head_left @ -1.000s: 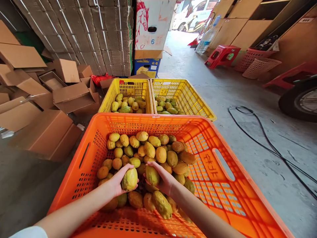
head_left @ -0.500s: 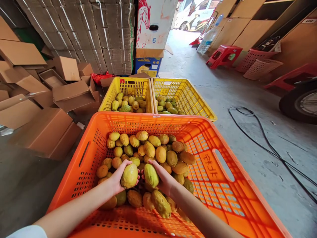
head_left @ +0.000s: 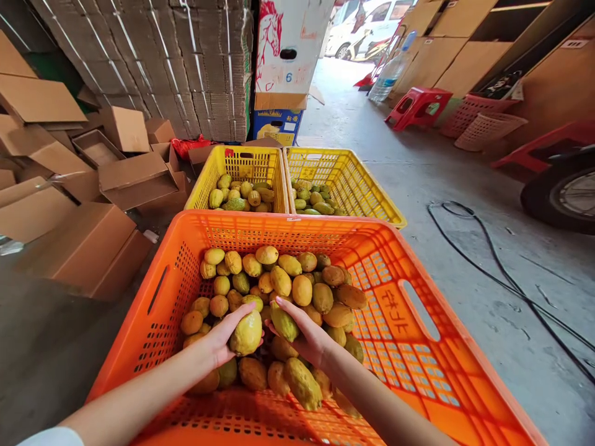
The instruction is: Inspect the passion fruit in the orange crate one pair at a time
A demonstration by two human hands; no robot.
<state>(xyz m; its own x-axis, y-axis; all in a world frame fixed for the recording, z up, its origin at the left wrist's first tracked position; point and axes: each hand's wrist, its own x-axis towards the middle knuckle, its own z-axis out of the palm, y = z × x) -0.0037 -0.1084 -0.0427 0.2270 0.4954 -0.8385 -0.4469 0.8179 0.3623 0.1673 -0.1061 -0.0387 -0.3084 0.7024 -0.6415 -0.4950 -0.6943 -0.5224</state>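
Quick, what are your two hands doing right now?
Left hand: closed around a yellow-green fruit.
Right hand: closed around a greener fruit.

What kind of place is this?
Probably a fruit packing or storage place: there are crates of fruit, like this orange crate and yellow crate, plus piles of boxes.

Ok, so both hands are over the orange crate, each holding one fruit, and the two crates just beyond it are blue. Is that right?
Not quite: the two crates beyond it are yellow, as the head view shows. The rest holds: the left hand and right hand are over the orange crate, each holding one fruit.
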